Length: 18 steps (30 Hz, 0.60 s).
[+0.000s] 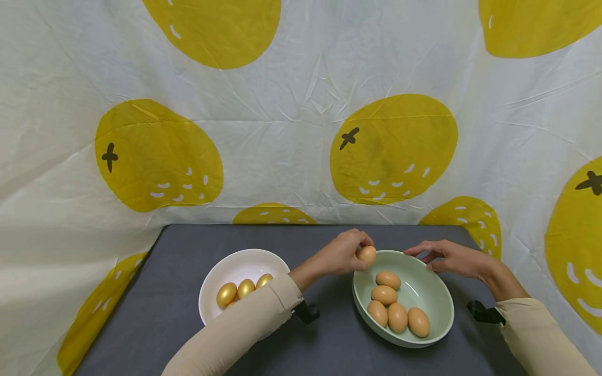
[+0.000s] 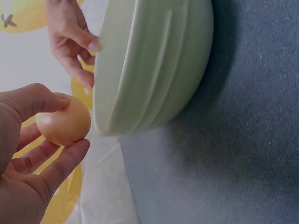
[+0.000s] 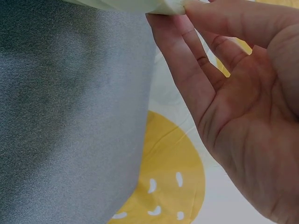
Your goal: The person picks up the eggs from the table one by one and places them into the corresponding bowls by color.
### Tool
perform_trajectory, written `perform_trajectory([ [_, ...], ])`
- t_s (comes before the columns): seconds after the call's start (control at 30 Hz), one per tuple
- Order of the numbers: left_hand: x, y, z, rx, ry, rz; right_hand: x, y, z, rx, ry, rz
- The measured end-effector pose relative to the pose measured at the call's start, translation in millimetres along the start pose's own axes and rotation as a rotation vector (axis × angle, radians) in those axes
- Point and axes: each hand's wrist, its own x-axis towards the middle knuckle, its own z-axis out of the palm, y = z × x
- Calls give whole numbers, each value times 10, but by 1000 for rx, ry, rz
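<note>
A brown egg (image 1: 366,255) is pinched between the thumb and fingertips of my left hand (image 1: 347,253). In the left wrist view the same egg (image 2: 65,120) is just outside the rim of a pale green bowl (image 2: 154,70). Several more brown eggs (image 1: 397,317) lie inside that green bowl (image 1: 437,292), mostly toward its near left side. At the bowl's back right, my right hand (image 1: 453,259) holds the rim; the right wrist view shows the thumb and a finger (image 3: 175,56) meeting at the bowl's edge (image 3: 163,6).
A white bowl (image 1: 207,284) with several golden eggs (image 1: 246,288) stands on the left, partly hidden by my left sleeve (image 1: 244,326). Both bowls rest on a dark grey tabletop (image 1: 155,324). Behind hangs a white cloth (image 1: 277,156) printed with yellow fruit.
</note>
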Motion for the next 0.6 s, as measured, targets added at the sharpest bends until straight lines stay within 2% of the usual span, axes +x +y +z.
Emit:
perform_trajectory([
  [0.6,63,111,144,18,-56,40,-6,20,3,11,4,6],
])
